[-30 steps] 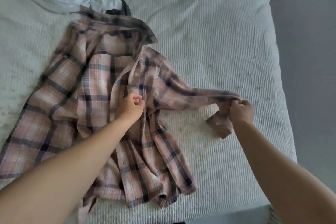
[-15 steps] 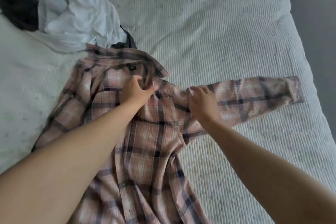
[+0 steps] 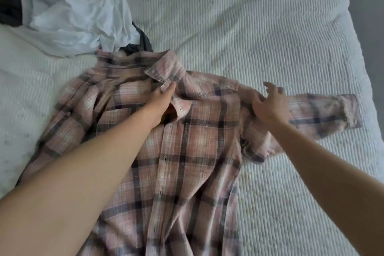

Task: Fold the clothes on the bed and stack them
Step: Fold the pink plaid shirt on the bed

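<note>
A pink and dark plaid shirt (image 3: 197, 151) lies front up on the white ribbed bed cover (image 3: 249, 16), collar toward the far side. Its right sleeve (image 3: 324, 112) stretches out flat toward the bed's right edge. My left hand (image 3: 162, 100) is at the collar, thumb on the collar tip, with the fingers tucked under the front placket and pinching the fabric. My right hand (image 3: 270, 106) rests on the shirt's shoulder seam with its fingers spread. The shirt's left side is bunched under my left forearm.
A crumpled white garment (image 3: 79, 12) lies at the far left, with dark cloth (image 3: 137, 45) poking out beneath it and another dark piece (image 3: 8, 2) at the left edge. The bed's right edge meets grey floor (image 3: 372, 6).
The sleeve, held up by its cuff a second ago, now lies spread flat to the right. My left hand has moved from the chest to the collar. My right hand has shifted onto the shoulder.
</note>
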